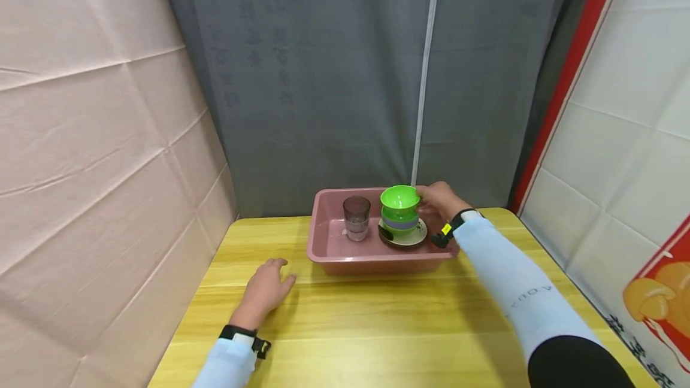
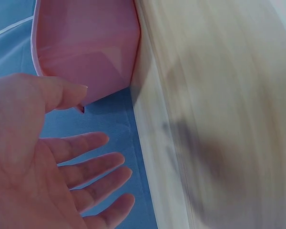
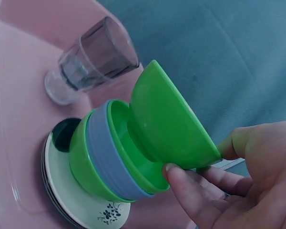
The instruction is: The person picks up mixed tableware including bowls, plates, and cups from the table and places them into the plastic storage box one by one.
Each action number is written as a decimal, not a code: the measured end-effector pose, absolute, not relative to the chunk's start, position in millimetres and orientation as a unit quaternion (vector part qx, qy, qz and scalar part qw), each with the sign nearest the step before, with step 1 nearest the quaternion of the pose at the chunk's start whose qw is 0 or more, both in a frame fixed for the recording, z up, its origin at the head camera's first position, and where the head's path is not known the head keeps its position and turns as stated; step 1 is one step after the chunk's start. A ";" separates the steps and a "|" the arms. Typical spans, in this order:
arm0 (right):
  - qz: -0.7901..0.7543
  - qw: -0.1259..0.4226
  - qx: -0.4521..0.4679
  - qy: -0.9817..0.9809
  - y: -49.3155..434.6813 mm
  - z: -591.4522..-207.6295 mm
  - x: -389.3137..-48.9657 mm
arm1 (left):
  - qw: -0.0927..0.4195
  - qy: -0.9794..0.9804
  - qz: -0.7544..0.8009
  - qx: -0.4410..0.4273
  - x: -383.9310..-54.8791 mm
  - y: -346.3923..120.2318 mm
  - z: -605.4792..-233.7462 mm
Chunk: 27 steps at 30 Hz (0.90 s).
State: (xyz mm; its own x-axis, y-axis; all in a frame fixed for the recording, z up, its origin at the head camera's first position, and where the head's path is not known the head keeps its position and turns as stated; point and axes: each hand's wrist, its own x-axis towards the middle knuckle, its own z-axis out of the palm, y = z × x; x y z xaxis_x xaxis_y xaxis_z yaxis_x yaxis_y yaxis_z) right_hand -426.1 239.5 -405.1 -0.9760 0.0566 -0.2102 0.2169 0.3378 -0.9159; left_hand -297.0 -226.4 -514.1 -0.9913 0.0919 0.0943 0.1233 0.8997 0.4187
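Observation:
My right hand pinches the rim of a green bowl between thumb and fingers. That bowl sits just over a nested stack of bowls, green with a grey-blue one between; in the right wrist view its base dips into the top one's mouth, and whether they touch I cannot tell. Under the stack lie several pale plates with a dark patch and a small flower pattern. All this stands in a pink basin. To the basin's front left, my left hand hovers over the table with fingers spread, holding nothing.
Stacked clear tumblers stand in the basin's left half. The basin rests at the back of a yellow wood-grain table. A grey curtain hangs right behind it, with pale walls on both sides.

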 end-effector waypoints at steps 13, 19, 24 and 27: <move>-0.427 0.020 0.093 0.899 233.7 -423.2 -433.0 | 0.014 -0.969 -0.242 -0.044 -294.0 -222.1 -509.8; -0.414 0.010 0.101 0.905 228.9 -423.5 -431.9 | 0.008 -0.969 -0.245 -0.040 -295.0 -223.9 -512.8; -0.400 0.008 0.104 0.910 225.4 -424.2 -432.7 | 0.007 -0.967 -0.250 -0.040 -295.5 -224.6 -512.8; -0.406 0.014 0.112 0.907 224.3 -425.6 -434.1 | 0.007 -0.967 -0.253 -0.040 -295.3 -225.0 -512.3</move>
State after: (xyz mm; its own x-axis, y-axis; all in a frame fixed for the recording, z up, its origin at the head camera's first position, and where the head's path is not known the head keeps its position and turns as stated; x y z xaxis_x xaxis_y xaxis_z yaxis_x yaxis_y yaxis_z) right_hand -434.1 224.3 -425.6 -0.9744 0.1918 -0.1171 0.2151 0.6454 -0.7330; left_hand -295.3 -225.0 -512.3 -0.9967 0.0731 0.0342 0.0805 0.8686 0.4889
